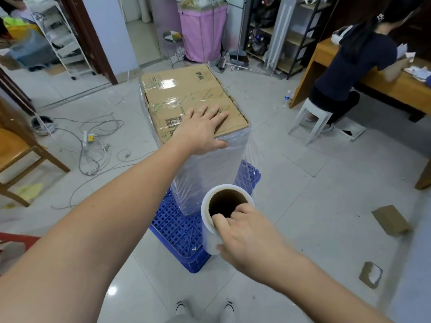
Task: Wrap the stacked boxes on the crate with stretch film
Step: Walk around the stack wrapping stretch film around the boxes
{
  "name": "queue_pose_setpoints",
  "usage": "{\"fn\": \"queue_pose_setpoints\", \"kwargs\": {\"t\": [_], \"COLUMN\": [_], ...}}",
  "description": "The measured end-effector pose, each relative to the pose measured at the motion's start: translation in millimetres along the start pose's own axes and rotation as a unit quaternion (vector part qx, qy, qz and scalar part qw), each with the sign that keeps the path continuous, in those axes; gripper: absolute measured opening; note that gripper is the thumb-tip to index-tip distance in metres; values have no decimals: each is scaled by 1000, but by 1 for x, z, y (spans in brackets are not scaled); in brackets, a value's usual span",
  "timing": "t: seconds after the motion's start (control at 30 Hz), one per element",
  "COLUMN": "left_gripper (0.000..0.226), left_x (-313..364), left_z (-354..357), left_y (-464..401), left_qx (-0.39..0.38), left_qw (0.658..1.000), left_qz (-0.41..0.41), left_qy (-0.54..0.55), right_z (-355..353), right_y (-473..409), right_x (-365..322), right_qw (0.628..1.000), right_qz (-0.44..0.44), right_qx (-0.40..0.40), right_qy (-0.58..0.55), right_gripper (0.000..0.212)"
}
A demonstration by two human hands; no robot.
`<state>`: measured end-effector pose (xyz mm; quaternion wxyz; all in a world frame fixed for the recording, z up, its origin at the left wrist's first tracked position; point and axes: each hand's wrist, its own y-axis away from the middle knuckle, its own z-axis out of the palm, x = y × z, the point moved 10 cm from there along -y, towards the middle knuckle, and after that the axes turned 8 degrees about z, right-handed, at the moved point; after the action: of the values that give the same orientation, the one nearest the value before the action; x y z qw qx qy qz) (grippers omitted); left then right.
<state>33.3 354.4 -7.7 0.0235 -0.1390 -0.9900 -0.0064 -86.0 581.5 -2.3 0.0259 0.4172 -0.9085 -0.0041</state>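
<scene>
Now left hand (202, 127), fingers flat, is pressing "SEAL"-taped stacked boxes (186, 99) on blue crate (179, 229); right hand (245, 234) is gripping film roll (224, 206).

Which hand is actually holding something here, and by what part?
The right hand grips the white stretch-film roll at its top end, fingers hooked inside the brown cardboard core. The left hand holds nothing; it rests flat on the film-wrapped cardboard boxes.

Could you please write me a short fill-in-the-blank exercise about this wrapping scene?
1. The left hand rests flat on the top ____ of the stacked boxes.
2. The right hand holds the roll of stretch film with fingers hooked into its cardboard ____.
3. The boxes stand on a ____ plastic crate.

Answers: carton; core; blue
</scene>
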Motion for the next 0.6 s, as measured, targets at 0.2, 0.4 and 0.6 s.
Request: {"fn": "queue_pose_setpoints", "kwargs": {"t": [0.2, 0.4, 0.6], "left_gripper": [98, 101, 106], "left_x": [0, -5, -16], "left_z": [1, -8, -18], "left_y": [1, 0, 39], "left_qx": [3, -9, -132], "left_qw": [1000, 992, 941], "left_qz": [14, 83, 301], "left_qy": [13, 98, 80], "right_z": [-13, -18, -18], "right_y": [-22, -25, -39], "right_x": [15, 12, 4], "right_qw": [962, 927, 883], "right_qz": [266, 370, 469], "right_qx": [-15, -33, -3], "right_qy": [-55, -52, -19], "right_gripper": [53, 27, 37]}}
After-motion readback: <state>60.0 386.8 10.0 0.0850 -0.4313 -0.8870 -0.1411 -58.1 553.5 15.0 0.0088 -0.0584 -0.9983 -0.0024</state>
